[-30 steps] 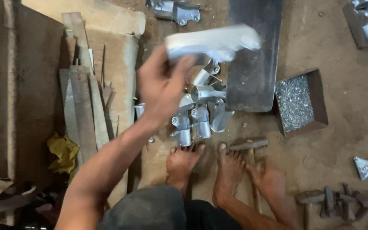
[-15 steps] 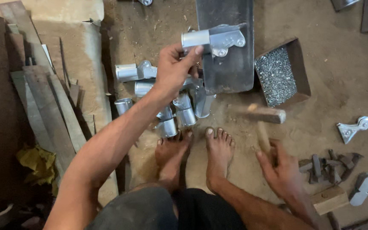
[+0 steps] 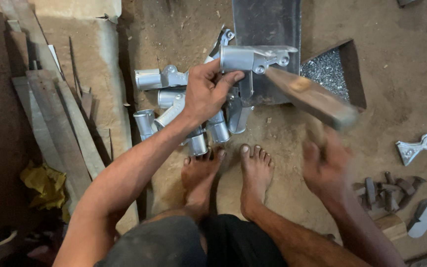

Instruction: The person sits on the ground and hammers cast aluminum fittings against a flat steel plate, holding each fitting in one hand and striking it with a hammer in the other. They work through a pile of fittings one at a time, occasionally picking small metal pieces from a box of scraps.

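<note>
Left hand [image 3: 208, 94]: clamped around the tube end of a silvery cast-metal bracket with a round socket and a flat lug arm [image 3: 253, 57], thumb under, fingers over the top.
Bracket position: held level above a dark flat steel plate [image 3: 268, 24], lug arm pointing away from the palm toward the right hand.
Right hand [image 3: 324, 165]: closed on the handle of a brown wooden-handled hammer with a blocky head [image 3: 312, 96]; grip blurred, so finger placement hard to read.
Hammer position: head raised and tilted, its nose just beside the lug end of the bracket; contact cannot be told through the blur.
Below the left hand: heap of like silvery brackets [image 3: 174, 106] on the dirt floor, just ahead of two bare feet [image 3: 228, 173].
Beyond the hammer: open rusty metal tray of small grey fasteners [image 3: 329, 71].
Outside the right hand: cluster of dark stubby metal pieces [image 3: 386, 190] and a lone silvery angled fitting [image 3: 416, 146].
Outside the left arm: stacked weathered wooden planks [image 3: 50, 104].
Progress, as judged: one bracket in work under the hammer; a good many in the heap apparently waiting; finished ones not distinguishable.
</note>
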